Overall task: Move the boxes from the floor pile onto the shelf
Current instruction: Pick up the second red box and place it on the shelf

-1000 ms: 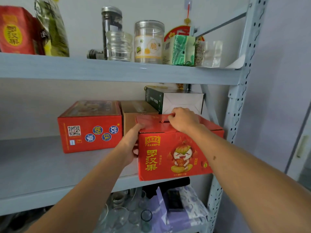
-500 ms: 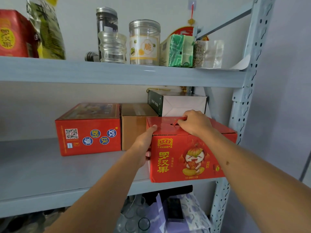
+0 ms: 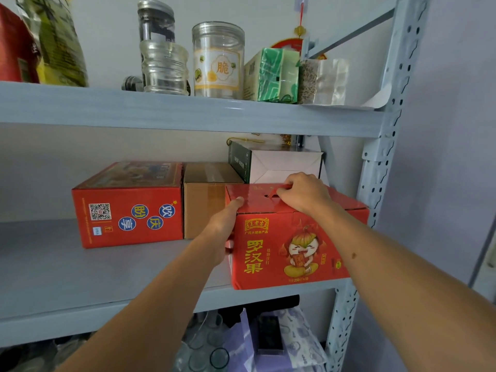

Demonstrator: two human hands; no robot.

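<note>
A red drinks box with a cartoon figure (image 3: 290,251) rests at the right end of the middle shelf (image 3: 80,272), its front at the shelf's lip. My left hand (image 3: 224,229) presses flat against the box's left side, thumb on the top edge. My right hand (image 3: 304,193) is closed on the carry handle on top. Behind it stand a brown cardboard box (image 3: 204,205) and a dark green and white box (image 3: 271,163). Another red box with a QR code (image 3: 128,208) sits to the left.
The shelf's perforated right upright (image 3: 381,167) stands close beside the red box. The upper shelf (image 3: 188,114) carries jars, a green carton and bags. Below, the bottom shelf holds glassware and a purple bag (image 3: 284,342). The left half of the middle shelf is bare.
The red cartoon box has shifted right along the middle shelf toward the upright, with both hands staying on it. The view has moved slightly closer.
</note>
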